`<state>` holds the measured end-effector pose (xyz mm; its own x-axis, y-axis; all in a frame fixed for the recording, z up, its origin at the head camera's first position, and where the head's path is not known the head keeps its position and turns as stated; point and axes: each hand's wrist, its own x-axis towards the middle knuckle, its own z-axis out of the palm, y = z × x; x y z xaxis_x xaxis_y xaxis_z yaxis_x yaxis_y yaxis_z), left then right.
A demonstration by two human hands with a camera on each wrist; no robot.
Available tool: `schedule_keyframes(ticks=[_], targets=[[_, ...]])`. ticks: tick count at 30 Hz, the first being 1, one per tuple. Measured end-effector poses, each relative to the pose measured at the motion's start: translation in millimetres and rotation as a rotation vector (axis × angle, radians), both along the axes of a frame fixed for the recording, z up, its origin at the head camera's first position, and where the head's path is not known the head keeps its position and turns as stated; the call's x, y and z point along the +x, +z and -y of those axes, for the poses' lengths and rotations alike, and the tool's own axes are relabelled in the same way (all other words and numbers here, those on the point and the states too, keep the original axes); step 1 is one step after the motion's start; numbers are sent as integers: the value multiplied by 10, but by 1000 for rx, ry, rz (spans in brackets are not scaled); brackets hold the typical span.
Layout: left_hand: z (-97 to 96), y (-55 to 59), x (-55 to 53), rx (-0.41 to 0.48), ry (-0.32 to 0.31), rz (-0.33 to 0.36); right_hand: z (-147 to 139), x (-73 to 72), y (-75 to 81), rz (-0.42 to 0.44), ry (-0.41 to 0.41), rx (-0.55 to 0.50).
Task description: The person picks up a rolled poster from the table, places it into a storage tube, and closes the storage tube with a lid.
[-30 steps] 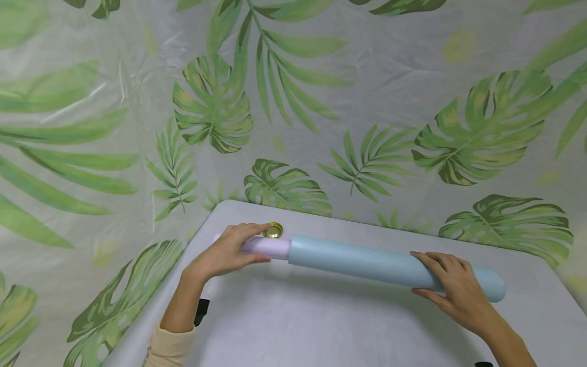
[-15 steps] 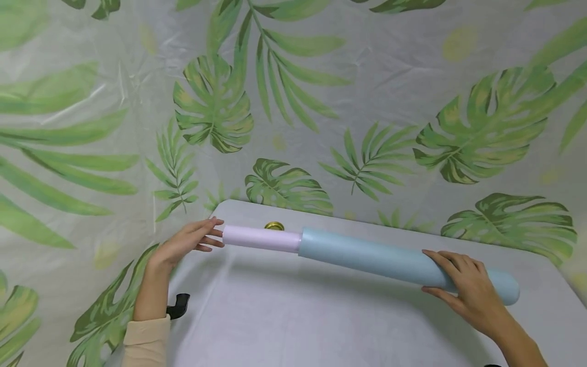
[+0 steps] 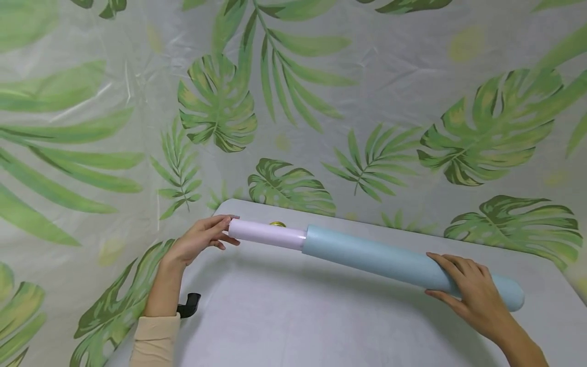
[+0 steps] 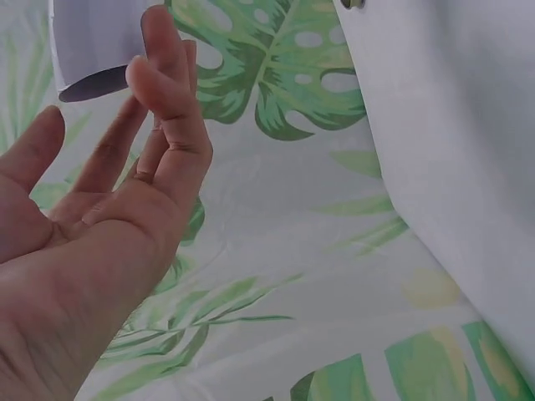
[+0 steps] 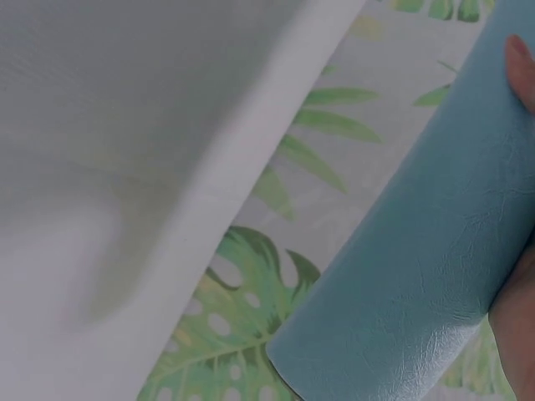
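A pale blue tube [image 3: 367, 255] with a wrinkled, leather-like surface is held above the table, sloping down to the right. From its left end sticks a thinner lavender tube [image 3: 266, 233]. My right hand [image 3: 477, 293] grips the blue tube near its right end, thumb below and fingers over the top. My left hand [image 3: 199, 239] is at the lavender tube's left end, fingers loosely extended. In the left wrist view the fingertips [image 4: 157, 29] lie beside the hollow end of the lavender tube [image 4: 96, 50]; contact is hard to tell.
Below is a white table [image 3: 321, 316] with a rounded far corner. A small gold ring-shaped piece [image 3: 277, 224] lies near its far edge, mostly hidden behind the lavender tube. A black bent piece [image 3: 190, 306] shows beside the left forearm. Leaf-patterned sheeting [image 3: 293, 102] hangs behind.
My left hand has released its grip on the lavender tube and moved left to its end. Both tubes have risen slightly and shifted right, with more lavender showing and the gold piece partly covered.
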<state>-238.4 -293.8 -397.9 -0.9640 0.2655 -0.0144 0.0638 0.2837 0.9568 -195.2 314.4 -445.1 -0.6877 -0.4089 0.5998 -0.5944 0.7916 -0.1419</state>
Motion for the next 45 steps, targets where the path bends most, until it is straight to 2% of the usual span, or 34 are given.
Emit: schedule_keyframes(ticks=[13, 21, 25, 35, 45], targets=[[-34, 26, 14, -5, 39, -107, 23, 32, -28, -4, 9, 6], [-125, 53, 48, 33, 35, -162, 72, 40, -32, 4, 7, 4], [-189, 91, 72, 51, 14, -187, 105, 35, -31, 6, 15, 2], [-344, 167, 126, 66, -15, -178, 207, 2, -32, 9, 36, 6], [-493, 158, 130, 81, -42, -167, 305, -33, -50, 17, 44, -5]])
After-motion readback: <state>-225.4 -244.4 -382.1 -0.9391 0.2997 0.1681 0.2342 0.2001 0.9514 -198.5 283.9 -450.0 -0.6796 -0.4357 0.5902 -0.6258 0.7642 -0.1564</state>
